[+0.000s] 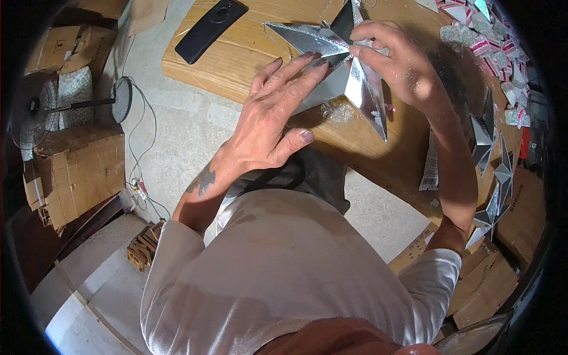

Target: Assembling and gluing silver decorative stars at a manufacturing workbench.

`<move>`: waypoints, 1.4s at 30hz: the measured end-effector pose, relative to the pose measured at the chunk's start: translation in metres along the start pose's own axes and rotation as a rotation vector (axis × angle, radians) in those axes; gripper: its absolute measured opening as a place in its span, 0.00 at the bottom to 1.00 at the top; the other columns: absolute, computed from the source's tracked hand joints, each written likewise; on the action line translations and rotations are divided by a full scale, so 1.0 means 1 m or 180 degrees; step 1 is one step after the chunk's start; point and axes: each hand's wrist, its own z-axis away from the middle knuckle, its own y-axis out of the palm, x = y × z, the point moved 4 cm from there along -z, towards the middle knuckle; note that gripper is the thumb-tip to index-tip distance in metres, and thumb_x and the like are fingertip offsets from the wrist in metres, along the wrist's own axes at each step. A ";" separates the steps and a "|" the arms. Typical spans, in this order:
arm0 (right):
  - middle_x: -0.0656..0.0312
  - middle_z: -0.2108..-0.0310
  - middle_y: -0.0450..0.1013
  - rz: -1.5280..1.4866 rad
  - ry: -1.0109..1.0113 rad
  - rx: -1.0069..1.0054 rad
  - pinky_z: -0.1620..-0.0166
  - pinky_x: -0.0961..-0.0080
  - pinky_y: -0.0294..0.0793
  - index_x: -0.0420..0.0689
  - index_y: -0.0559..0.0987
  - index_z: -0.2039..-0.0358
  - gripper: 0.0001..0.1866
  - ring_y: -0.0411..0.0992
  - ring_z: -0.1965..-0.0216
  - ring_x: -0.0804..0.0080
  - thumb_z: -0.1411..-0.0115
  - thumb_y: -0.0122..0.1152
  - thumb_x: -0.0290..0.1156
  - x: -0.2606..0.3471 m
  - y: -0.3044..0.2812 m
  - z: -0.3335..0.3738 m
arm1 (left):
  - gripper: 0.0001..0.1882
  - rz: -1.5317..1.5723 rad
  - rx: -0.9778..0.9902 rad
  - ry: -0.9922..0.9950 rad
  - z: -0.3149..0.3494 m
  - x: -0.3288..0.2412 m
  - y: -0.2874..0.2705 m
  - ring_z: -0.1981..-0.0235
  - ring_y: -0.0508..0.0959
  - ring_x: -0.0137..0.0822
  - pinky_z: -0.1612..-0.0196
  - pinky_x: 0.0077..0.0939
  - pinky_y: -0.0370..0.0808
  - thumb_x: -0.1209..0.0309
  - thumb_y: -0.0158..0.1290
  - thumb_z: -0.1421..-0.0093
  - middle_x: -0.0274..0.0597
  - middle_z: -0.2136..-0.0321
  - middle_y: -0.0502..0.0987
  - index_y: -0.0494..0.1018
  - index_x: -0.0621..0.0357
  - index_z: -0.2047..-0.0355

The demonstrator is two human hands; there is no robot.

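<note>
A shiny silver five-pointed star (pixel 367 92) with raised folded ridges lies on the wooden table (pixel 236 74) in front of me. Along one ridge runs a thin string of small silver beads (pixel 307 32). My left hand (pixel 272 112) rests with its fingers stretched out over the star's near left side, thumb apart. At the star's centre my right hand (pixel 402 62) has thumb and forefinger closed together, apparently on the bead string; its very tips are partly hidden. Bits of glitter stick to the right wrist. Crumpled clear plastic (pixel 338 111) sits by the star's near edge.
A black phone (pixel 211 29) lies at the table's far left. Many small packets (pixel 497 50) are heaped at the far right. A white tube (pixel 430 165) and more silver stars (pixel 503 171) are on the right. Cardboard boxes (pixel 83 177) and a fan (pixel 38 112) stand left.
</note>
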 end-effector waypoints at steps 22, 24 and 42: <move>0.55 0.60 0.82 -0.0585 0.1453 -0.0387 0.47 0.67 0.76 0.37 0.81 0.51 0.18 0.81 0.56 0.68 0.24 0.52 0.39 -0.039 -0.028 0.043 | 0.38 -0.0884 -0.0806 -0.0727 0.009 -0.007 0.009 0.57 0.80 0.46 0.49 0.40 0.74 0.68 0.70 0.48 0.44 0.56 0.82 0.72 0.56 0.36; 0.54 0.62 0.83 -0.0993 0.1509 -0.0221 0.46 0.67 0.76 0.35 0.81 0.51 0.20 0.82 0.56 0.67 0.23 0.51 0.41 -0.039 -0.017 0.049 | 0.37 -0.0839 -0.0876 -0.0693 0.009 -0.001 0.008 0.58 0.80 0.45 0.50 0.40 0.74 0.69 0.70 0.48 0.44 0.57 0.82 0.72 0.56 0.36; 0.54 0.59 0.80 -0.0834 0.2038 -0.0689 0.47 0.69 0.73 0.38 0.81 0.52 0.20 0.76 0.55 0.67 0.22 0.52 0.44 -0.001 0.002 0.111 | 0.42 0.0078 -0.0487 -0.1157 -0.035 0.051 -0.021 0.48 0.79 0.50 0.39 0.44 0.72 0.76 0.71 0.52 0.50 0.48 0.82 0.71 0.56 0.34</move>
